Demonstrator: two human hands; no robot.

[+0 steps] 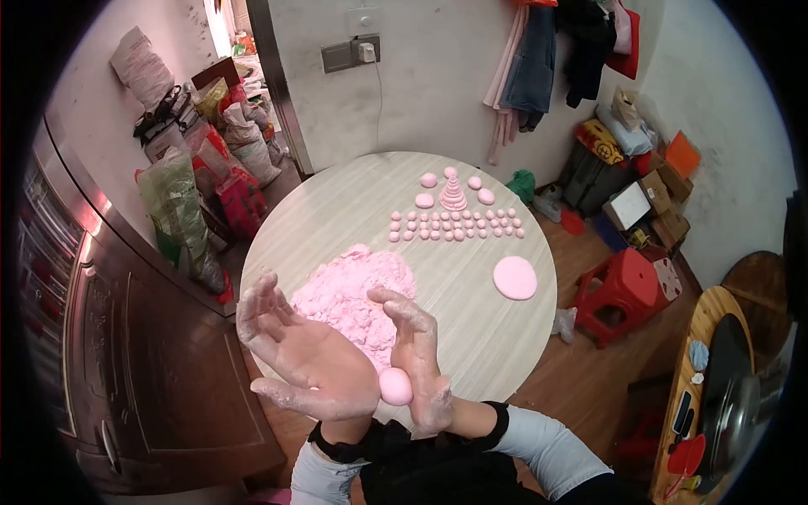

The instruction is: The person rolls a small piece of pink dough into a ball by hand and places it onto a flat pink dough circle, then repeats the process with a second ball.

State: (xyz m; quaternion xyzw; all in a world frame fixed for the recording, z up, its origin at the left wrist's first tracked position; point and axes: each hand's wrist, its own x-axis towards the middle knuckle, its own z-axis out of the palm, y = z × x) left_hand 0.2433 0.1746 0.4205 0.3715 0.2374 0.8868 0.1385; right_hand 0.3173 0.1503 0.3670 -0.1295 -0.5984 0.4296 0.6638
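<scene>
A smooth pink dough ball (396,386) is pressed between the heels of my two hands, above the near side of the table. My left hand (316,358) is palm up, its fingers spread and its thumb out to the side. From the other side my right hand (416,349) bears on the ball, fingers pointing up and slightly curled. White powder coats both hands. Just beyond them lies a crumbly heap of pink dough (358,290), partly hidden by the hands.
On the round table (454,353) are rows of small pink balls (458,225), a stacked pink cone (453,194) with several larger balls around it, and a flat pink disc (515,278). A red stool (619,290) stands at right; filled bags (244,143) crowd the left wall.
</scene>
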